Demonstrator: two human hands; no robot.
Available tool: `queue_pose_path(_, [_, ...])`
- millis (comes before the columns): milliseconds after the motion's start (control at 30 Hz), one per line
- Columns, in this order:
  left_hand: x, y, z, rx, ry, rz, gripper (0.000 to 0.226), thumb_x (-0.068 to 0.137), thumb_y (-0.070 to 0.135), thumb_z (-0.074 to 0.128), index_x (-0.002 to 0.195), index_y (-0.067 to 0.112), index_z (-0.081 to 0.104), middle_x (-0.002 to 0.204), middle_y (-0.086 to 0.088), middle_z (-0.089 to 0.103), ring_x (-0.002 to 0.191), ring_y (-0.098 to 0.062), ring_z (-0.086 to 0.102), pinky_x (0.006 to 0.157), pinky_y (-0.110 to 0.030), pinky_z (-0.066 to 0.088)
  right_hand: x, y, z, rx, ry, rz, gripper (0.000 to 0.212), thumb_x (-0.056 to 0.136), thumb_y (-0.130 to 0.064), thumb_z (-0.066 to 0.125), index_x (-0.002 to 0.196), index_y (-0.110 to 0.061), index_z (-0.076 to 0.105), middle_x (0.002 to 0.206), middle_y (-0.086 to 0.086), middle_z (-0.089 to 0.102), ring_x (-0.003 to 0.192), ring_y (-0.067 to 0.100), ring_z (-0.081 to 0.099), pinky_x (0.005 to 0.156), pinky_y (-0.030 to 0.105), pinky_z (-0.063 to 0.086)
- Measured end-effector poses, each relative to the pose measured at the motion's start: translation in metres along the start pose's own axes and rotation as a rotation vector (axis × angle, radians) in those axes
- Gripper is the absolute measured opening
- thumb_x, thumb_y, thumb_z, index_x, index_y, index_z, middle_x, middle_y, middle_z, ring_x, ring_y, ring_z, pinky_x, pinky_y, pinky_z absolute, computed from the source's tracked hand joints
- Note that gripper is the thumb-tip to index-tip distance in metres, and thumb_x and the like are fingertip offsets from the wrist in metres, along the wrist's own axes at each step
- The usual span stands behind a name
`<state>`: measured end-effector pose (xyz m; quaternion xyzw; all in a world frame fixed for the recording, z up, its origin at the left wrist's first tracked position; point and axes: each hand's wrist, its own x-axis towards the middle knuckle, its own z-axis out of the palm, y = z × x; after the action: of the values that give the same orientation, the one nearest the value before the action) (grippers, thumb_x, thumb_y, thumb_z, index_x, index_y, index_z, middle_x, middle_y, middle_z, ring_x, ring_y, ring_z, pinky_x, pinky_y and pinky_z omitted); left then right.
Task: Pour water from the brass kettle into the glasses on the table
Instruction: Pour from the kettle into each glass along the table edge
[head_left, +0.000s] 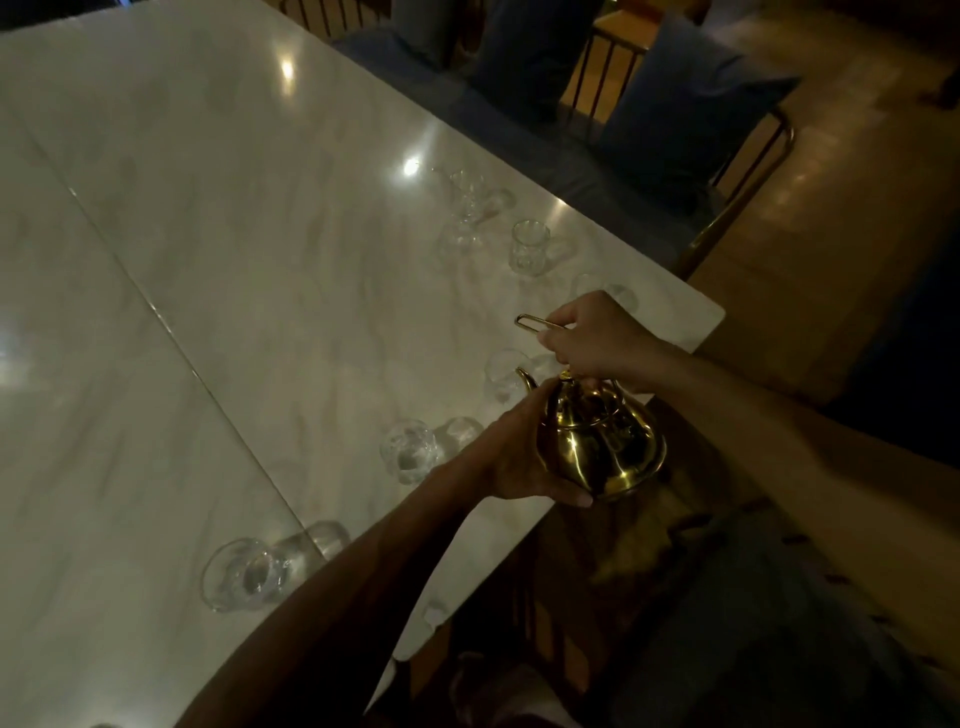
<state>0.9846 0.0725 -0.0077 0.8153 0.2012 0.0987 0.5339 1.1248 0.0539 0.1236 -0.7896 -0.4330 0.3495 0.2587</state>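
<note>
A shiny brass kettle (602, 441) hangs in the air over the table's near right edge, its spout pointing left toward a clear glass (503, 379). My right hand (597, 338) grips the kettle's thin wire handle from above. My left hand (519, 457) cups the kettle's body and underside from the left. Several clear glasses stand in a line along the white marble table (234, 260): one (408, 451) just left of my left hand, one (244, 574) near the bottom, one (529, 245) farther back. No stream of water is visible.
Blue cushions (675, 104) and a chair with a brass frame (737, 192) stand beyond the table's far right edge. A wooden floor (831, 182) lies to the right. A seam (171, 332) runs across the tabletop. The scene is dim.
</note>
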Motion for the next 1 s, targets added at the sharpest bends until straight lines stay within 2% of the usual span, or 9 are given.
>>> queue_pose_path(167, [0.005, 0.0, -0.001, 0.005, 0.047, 0.052, 0.127, 0.058, 0.036, 0.098, 0.16, 0.019, 0.026, 0.155, 0.002, 0.05, 0.144, -0.018, 0.05, 0.112, -0.054, 0.049, 0.01, -0.004, -0.003, -0.035, -0.014, -0.002, 0.039, 0.092, -0.019, 0.06, 0.115, 0.013, 0.058, 0.08, 0.021, 0.061, 0.058, 0.03, 0.055, 0.047, 0.032, 0.042])
queue_pose_path(267, [0.007, 0.0, -0.001, -0.007, 0.038, 0.077, 0.124, 0.06, 0.02, 0.101, 0.159, 0.013, 0.027, 0.155, -0.001, 0.05, 0.144, -0.017, 0.05, 0.113, -0.051, 0.05, 0.013, -0.004, -0.004, -0.04, -0.021, -0.005, 0.037, 0.093, -0.019, 0.06, 0.113, 0.012, 0.06, 0.088, 0.031, 0.067, 0.058, 0.03, 0.055, 0.046, 0.031, 0.043])
queue_pose_path(333, [0.007, 0.001, 0.0, -0.035, 0.031, 0.095, 0.122, 0.062, 0.012, 0.1, 0.159, 0.011, 0.027, 0.155, -0.002, 0.051, 0.144, -0.016, 0.05, 0.114, -0.042, 0.049, 0.014, -0.003, -0.005, -0.043, -0.028, -0.006, 0.036, 0.092, -0.019, 0.06, 0.112, 0.011, 0.061, 0.088, 0.031, 0.067, 0.059, 0.029, 0.055, 0.047, 0.031, 0.043])
queue_pose_path(433, [0.008, 0.001, 0.002, -0.065, 0.026, 0.115, 0.12, 0.062, 0.008, 0.099, 0.159, 0.009, 0.027, 0.154, -0.001, 0.052, 0.142, -0.014, 0.052, 0.111, -0.022, 0.047, 0.017, -0.002, -0.005, -0.047, -0.033, -0.001, 0.035, 0.092, -0.018, 0.06, 0.111, 0.012, 0.061, 0.079, 0.021, 0.06, 0.06, 0.029, 0.055, 0.05, 0.033, 0.044])
queue_pose_path(600, [0.01, 0.003, 0.001, -0.104, 0.019, 0.1, 0.121, 0.062, 0.008, 0.1, 0.159, 0.012, 0.027, 0.152, 0.002, 0.053, 0.136, 0.003, 0.051, 0.104, -0.01, 0.044, 0.021, 0.0, -0.007, -0.036, -0.036, 0.006, 0.035, 0.09, -0.015, 0.06, 0.11, 0.014, 0.06, 0.076, 0.019, 0.057, 0.059, 0.03, 0.054, 0.053, 0.035, 0.044])
queue_pose_path(667, [0.011, 0.002, 0.001, -0.106, 0.028, 0.098, 0.121, 0.062, 0.008, 0.099, 0.159, 0.012, 0.027, 0.153, 0.0, 0.053, 0.138, -0.001, 0.051, 0.106, -0.013, 0.045, 0.022, -0.001, -0.007, -0.041, -0.037, 0.009, 0.035, 0.09, -0.015, 0.06, 0.11, 0.014, 0.06, 0.075, 0.02, 0.057, 0.059, 0.031, 0.054, 0.051, 0.035, 0.043])
queue_pose_path(767, [0.012, 0.005, 0.001, -0.1, 0.045, 0.095, 0.122, 0.062, 0.012, 0.1, 0.159, 0.016, 0.027, 0.153, 0.001, 0.053, 0.14, -0.007, 0.052, 0.112, -0.026, 0.048, 0.026, -0.002, -0.008, -0.051, -0.036, -0.005, 0.035, 0.089, -0.014, 0.059, 0.11, 0.014, 0.06, 0.075, 0.02, 0.056, 0.059, 0.031, 0.054, 0.051, 0.035, 0.044])
queue_pose_path(900, [0.014, 0.004, 0.002, -0.109, 0.048, 0.071, 0.119, 0.062, 0.008, 0.099, 0.157, 0.017, 0.028, 0.148, 0.009, 0.053, 0.134, 0.009, 0.051, 0.104, -0.009, 0.043, 0.03, -0.002, -0.009, -0.069, -0.038, -0.006, 0.033, 0.089, -0.015, 0.06, 0.109, 0.011, 0.062, 0.08, 0.024, 0.064, 0.061, 0.031, 0.057, 0.056, 0.036, 0.047])
queue_pose_path(1000, [0.015, 0.005, 0.0, -0.114, 0.045, 0.036, 0.122, 0.063, 0.014, 0.1, 0.16, 0.019, 0.026, 0.151, 0.01, 0.054, 0.137, 0.001, 0.052, 0.106, -0.011, 0.044, 0.034, -0.002, -0.007, -0.064, -0.045, -0.006, 0.034, 0.089, -0.014, 0.061, 0.109, 0.013, 0.061, 0.078, 0.022, 0.062, 0.06, 0.031, 0.056, 0.055, 0.037, 0.046])
